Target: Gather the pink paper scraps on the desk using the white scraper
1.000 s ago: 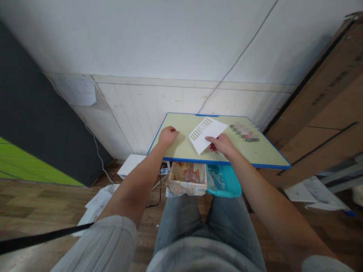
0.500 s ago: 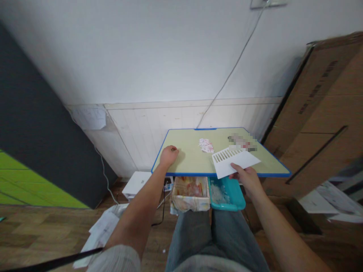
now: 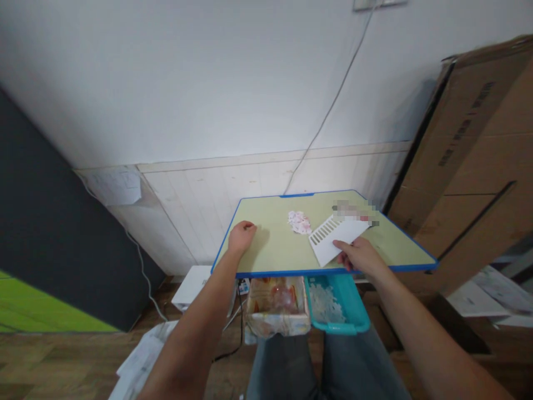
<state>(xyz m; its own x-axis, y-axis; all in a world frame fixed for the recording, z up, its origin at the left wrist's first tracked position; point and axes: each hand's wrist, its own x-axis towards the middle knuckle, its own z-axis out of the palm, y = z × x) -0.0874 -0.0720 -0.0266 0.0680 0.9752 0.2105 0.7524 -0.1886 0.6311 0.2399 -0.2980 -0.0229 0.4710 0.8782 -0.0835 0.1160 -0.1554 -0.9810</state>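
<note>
My right hand [image 3: 361, 256] pinches a white card with a row of slots [image 3: 328, 244] by its near edge, thumb on top. The card is held tilted over the right half of the yellow-green table [image 3: 275, 253] with a blue rim. My left hand [image 3: 241, 238] is closed over the table's left side, fingertips pressed together; whatever they hold is too small to make out. Between the hands, a heap of small white and pink pieces [image 3: 299, 222] lies on the tabletop. Beyond the card, a blurred-out item [image 3: 352, 209] lies at the back right.
Below the table's front edge, a lined box [image 3: 277, 325] stands beside a teal tray [image 3: 360, 316] containing translucent pieces. A large cardboard box [image 3: 470, 166] leans at the right. White paper [image 3: 144, 353] lies on the floor at left. A cable [image 3: 328, 111] runs down the wall.
My view has shifted, bringing the tray and lined box further into sight. The card has turned slightly in my right hand. My left hand stays closed over the table's left side.
</note>
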